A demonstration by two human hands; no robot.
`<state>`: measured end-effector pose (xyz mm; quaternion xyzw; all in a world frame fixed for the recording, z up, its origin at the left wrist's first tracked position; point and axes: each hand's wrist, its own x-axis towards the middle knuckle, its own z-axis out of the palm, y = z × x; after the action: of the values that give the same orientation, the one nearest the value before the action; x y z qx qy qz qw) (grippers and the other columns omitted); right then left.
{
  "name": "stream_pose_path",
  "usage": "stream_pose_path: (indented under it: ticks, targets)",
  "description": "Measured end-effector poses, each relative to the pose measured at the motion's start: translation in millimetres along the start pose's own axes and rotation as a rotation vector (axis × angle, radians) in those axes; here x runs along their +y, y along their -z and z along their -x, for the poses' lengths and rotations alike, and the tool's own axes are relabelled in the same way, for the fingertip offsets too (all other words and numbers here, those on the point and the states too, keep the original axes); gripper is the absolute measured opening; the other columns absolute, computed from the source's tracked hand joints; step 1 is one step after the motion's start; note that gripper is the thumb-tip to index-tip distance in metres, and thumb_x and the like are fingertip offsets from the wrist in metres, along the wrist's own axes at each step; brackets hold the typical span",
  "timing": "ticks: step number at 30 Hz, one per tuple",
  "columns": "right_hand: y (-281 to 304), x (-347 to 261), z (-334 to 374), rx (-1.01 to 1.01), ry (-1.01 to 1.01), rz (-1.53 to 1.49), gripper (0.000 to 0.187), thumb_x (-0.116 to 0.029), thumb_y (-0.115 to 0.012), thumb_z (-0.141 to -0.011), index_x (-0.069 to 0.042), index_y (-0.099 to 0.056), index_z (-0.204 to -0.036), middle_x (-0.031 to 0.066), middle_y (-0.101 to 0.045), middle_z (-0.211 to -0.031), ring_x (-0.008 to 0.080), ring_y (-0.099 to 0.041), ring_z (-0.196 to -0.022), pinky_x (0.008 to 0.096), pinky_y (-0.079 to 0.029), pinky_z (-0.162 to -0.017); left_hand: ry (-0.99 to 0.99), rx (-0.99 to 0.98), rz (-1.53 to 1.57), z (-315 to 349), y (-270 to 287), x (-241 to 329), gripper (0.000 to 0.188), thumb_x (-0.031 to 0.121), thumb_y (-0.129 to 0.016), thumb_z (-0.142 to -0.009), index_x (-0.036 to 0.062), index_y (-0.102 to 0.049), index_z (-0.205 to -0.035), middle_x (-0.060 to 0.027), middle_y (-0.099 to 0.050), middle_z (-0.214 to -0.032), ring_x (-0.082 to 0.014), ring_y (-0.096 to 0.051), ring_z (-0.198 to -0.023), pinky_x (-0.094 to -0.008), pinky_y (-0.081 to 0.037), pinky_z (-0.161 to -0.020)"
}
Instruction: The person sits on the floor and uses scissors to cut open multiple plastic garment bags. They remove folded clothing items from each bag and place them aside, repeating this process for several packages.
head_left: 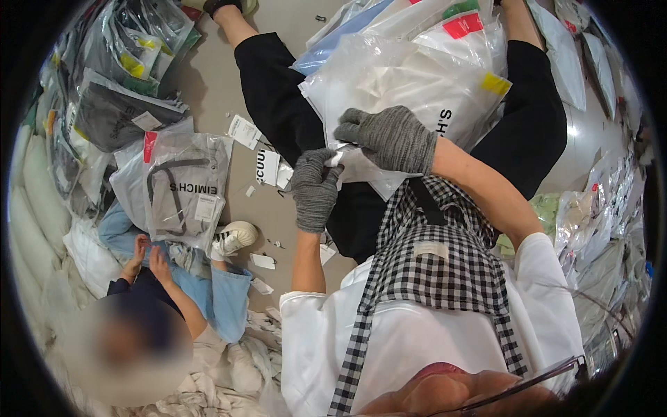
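Both of my hands wear grey knit gloves and meet over my lap. Between my left hand [315, 191] and my right hand [394, 139] is a small white strip [338, 157], pinched in closed fingers; whether it is a label or a bag's edge I cannot tell. The right hand lies over the near edge of a clear plastic garment bag [389, 83] with pale clothing inside. That bag tops a pile of bagged garments across my legs, one with a red label [463, 26]. Beside my left hand, white paper tags [267, 167] lie on the floor.
At the left, a person [201, 299] sits with bare hands raised, near a bagged grey garment [186, 184]. Bagged dark clothes [125, 108] heap up behind. More plastic bags [597, 208] line the right side. Paper scraps [262, 261] dot the floor [233, 90].
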<state>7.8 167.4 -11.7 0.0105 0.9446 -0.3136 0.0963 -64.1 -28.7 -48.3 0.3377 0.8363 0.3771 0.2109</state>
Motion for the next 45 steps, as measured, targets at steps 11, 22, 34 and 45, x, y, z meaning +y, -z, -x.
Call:
stream_pose_path:
  ticks: [11, 22, 34, 45]
  targets:
    - [1.3, 32.2, 94.7, 0.323, -0.35, -0.335, 0.027, -0.023, -0.069, -0.078, -0.001, -0.061, -0.093, 0.0144, -0.063, -0.08, 0.0306, -0.062, -0.073, 0.0361, -0.049, -0.068, -0.621, -0.014, -0.253, 31.8, -35.9, 67.7, 0.021, 0.011, -0.064, -0.063, 0.0087, -0.059, -0.083, -0.0113, -0.061, -0.103, -0.0287, -0.056, -0.098, -0.0445, -0.043, -0.084]
    - [-6.7, 20.7, 69.5, 0.508, -0.437, -0.546, 0.018, -0.015, -0.066, -0.079, 0.0, -0.058, -0.086, 0.016, -0.059, -0.073, 0.0266, -0.059, -0.062, 0.0342, -0.047, -0.059, 0.146, -0.174, 0.524, -12.2, -29.5, 50.3, 0.017, 0.008, -0.048, -0.09, -0.0015, -0.057, -0.101, -0.0166, -0.064, -0.089, -0.027, -0.065, -0.081, -0.0329, -0.051, -0.071]
    - [21.8, 21.6, 29.1, 0.798, 0.057, -0.635, 0.016, -0.009, -0.064, -0.082, -0.003, -0.063, -0.097, 0.0109, -0.064, -0.09, 0.0191, -0.063, -0.083, 0.03, -0.051, -0.073, 0.366, -0.632, 0.666, -106.8, -96.0, 1.4, 0.043, 0.025, -0.042, -0.095, 0.0082, -0.039, -0.134, -0.0089, -0.044, -0.133, -0.0173, -0.048, -0.112, -0.0293, -0.039, -0.098]
    - [-45.7, 103.0, 138.6, 1.025, -0.443, -0.385, 0.012, -0.006, -0.065, -0.08, -0.003, -0.063, -0.092, 0.0087, -0.063, -0.088, 0.0207, -0.062, -0.079, 0.0304, -0.05, -0.07, -0.372, -0.71, -0.231, -62.0, -86.4, -23.6, 0.041, 0.021, -0.05, -0.089, 0.0042, -0.047, -0.127, -0.0109, -0.054, -0.121, -0.0199, -0.05, -0.114, -0.0331, -0.04, -0.097]
